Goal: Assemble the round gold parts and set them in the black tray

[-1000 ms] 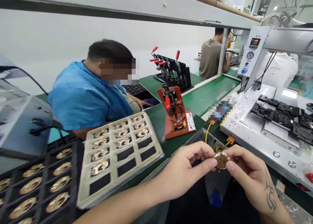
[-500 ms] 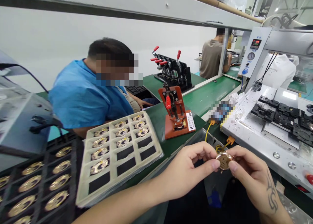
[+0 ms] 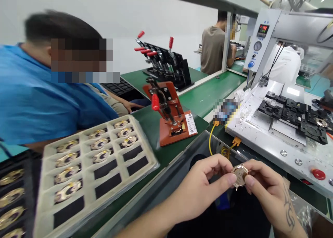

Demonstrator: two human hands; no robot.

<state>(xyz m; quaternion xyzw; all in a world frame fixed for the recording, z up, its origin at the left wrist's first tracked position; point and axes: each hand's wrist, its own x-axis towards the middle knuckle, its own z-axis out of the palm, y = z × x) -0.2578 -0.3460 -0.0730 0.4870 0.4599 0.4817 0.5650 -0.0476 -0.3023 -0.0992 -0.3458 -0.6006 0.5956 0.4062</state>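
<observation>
My left hand and my right hand pinch a small round gold-coloured metal disc between thumbs and fingertips, held in the air in front of the bench edge. To the left lies a beige tray with gold parts in its upper pockets and bare dark pockets lower down. A black tray of similar gold parts sits at the far left. An orange-red toggle clamp jig with a red handle stands on the green mat behind my hands.
A person in a blue shirt sits across the green conveyor belt. A black multi-clamp fixture stands behind. At right, a white machine bed carries black fixtures, a red button and a control panel. Another person works far back.
The view has swung to the right and downward, so trays and the jig shifted left in the picture. Both hands keep hold of the disc, which has turned slightly between the fingers.
</observation>
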